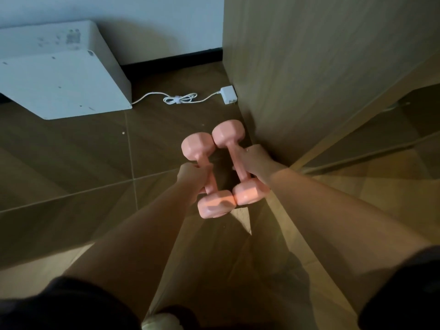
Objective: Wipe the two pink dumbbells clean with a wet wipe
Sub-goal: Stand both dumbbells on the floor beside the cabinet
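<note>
Pink against dark wood at the centre of the frame: two dumbbells are held side by side, close to the foot of the wooden cabinet panel (309, 67) that fills the upper right. The left dumbbell (210, 179) is taken by the left grip (190, 175), fingers curled round its handle. The right dumbbell (240, 171) is clasped by the right grip (254, 160), with one finger seemingly laid along the bar. The two nearer heads are touching and the farther pair sit close together. Whether the weights are resting on the floor (71, 163) or raised just off it cannot be told. No wet wipe is to be seen, so wiping is judged not yet begun; the pair is only being gathered. Next, one hand must be freed and a wipe found, then each head and handle rubbed over. In the upper left a white box (64, 75) is seen, and right of it a white charger (229, 94) with its coiled cable lies on the floor.
</note>
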A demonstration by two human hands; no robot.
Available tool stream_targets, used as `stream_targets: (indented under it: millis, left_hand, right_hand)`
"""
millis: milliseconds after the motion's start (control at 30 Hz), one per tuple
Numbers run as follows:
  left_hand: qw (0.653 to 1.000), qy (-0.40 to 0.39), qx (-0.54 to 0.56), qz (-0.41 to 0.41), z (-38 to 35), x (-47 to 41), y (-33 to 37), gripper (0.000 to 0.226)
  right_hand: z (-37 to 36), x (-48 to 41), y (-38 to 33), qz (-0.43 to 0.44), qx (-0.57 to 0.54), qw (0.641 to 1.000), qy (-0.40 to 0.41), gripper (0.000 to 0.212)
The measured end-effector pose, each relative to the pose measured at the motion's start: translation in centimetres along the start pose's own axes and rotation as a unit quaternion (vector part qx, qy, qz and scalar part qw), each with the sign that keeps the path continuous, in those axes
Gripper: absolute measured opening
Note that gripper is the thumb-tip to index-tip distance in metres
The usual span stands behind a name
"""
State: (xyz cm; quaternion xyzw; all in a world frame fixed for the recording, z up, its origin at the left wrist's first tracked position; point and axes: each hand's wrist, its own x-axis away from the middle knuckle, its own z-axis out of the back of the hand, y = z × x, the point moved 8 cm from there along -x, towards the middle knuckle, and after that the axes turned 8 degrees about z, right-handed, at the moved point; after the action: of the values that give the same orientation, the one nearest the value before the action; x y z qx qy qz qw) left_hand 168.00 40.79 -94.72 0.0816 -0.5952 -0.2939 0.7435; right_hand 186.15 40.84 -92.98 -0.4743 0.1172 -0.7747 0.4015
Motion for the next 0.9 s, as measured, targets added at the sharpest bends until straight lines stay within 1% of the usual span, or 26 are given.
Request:
stream_targets:
  millis: [100, 167, 233, 300, 367, 400, 433, 500, 533, 567, 633, 667, 700, 733, 800, 833, 900]
  left_hand:
    - [1.0, 0.0, -0.002, -0.014, -0.2, -0.3, -0.2, 0.024]
    - [1.0, 0.001, -0.012, -0.024, -0.4, -0.5, -0.2, 0.02]
    - [0.999, 0.005, -0.018, -0.037, -0.5, -0.8, 0.1, 0.02]
    - [0.999, 0.007, -0.024, -0.047, -0.4, -1.1, 0.5, 0.023]
    - [0.998, -0.001, -0.041, -0.054, -0.4, -1.0, 0.9, 0.023]
    - [0.997, -0.011, -0.055, -0.056, -0.5, -0.8, 1.1, 0.022]
    - [0.996, -0.021, -0.071, -0.059, -0.6, -0.5, 1.1, 0.02]
    - [0.99, -0.026, -0.11, -0.088, -0.5, 0.1, 1.3, 0.022]
    - [0.984, -0.027, -0.13, -0.116, -0.3, 0.8, 1.4, 0.031]
    - [0.978, -0.039, -0.145, -0.147, -0.2, 1.5, 1.3, 0.047]
    - [0.96, -0.089, -0.183, -0.192, -0.3, 3.0, 0.2, 0.075]
    - [0.945, -0.11, -0.225, -0.21, -0.6, 3.8, -0.5, 0.081]
    - [0.926, -0.118, -0.278, -0.226, -0.9, 4.3, -1.2, 0.084]
    - [0.909, -0.11, -0.322, -0.239, -1.1, 4.4, -1.9, 0.084]
    - [0.894, -0.079, -0.357, -0.258, -1.5, 4.4, -2.5, 0.079]
    - [0.887, -0.063, -0.365, -0.275, -1.7, 4.5, -2.4, 0.071]
    - [0.87, -0.045, -0.382, -0.308, -2.2, 4.8, -2.0, 0.055]
  right_hand:
    - [-0.2, -0.6, 0.8, -0.002, 0.012, 1.0, -0.004, 0.031]
    - [-0.2, -1.0, 1.1, -0.005, 0.041, 0.999, -0.004, 0.034]
    - [-0.2, -1.5, 1.0, 0.011, 0.027, 1.0, 0.007, 0.047]
    - [-0.2, -1.6, 0.8, 0.026, -0.039, 0.999, 0.019, 0.065]
    - [-0.2, -1.6, 1.0, 0.04, -0.057, 0.997, 0.022, 0.073]
    - [-0.3, -1.6, 1.0, 0.047, -0.039, 0.998, 0.019, 0.071]
    - [-0.3, -1.4, 0.9, 0.061, 0.006, 0.998, 0.015, 0.065]
    - [-0.1, -0.1, 0.1, 0.101, 0.147, 0.984, 0.013, 0.046]
    - [0.0, 0.9, -0.5, 0.125, 0.204, 0.971, 0.018, 0.039]
    - [0.0, 1.8, -0.9, 0.149, 0.243, 0.959, 0.014, 0.033]
    - [-0.2, 3.9, -0.4, 0.172, 0.282, 0.944, -0.028, 0.024]
    - [-0.3, 4.8, 0.5, 0.166, 0.298, 0.938, -0.061, 0.023]
    - [-0.4, 5.7, 1.4, 0.166, 0.324, 0.928, -0.086, 0.026]
    - [-0.5, 6.3, 2.0, 0.181, 0.36, 0.91, -0.092, 0.037]
    - [-0.5, 6.7, 2.5, 0.235, 0.41, 0.879, -0.061, 0.055]
    - [-0.6, 6.7, 2.5, 0.256, 0.422, 0.869, -0.038, 0.058]
    - [-0.6, 6.9, 2.4, 0.29, 0.45, 0.844, 0.005, 0.053]
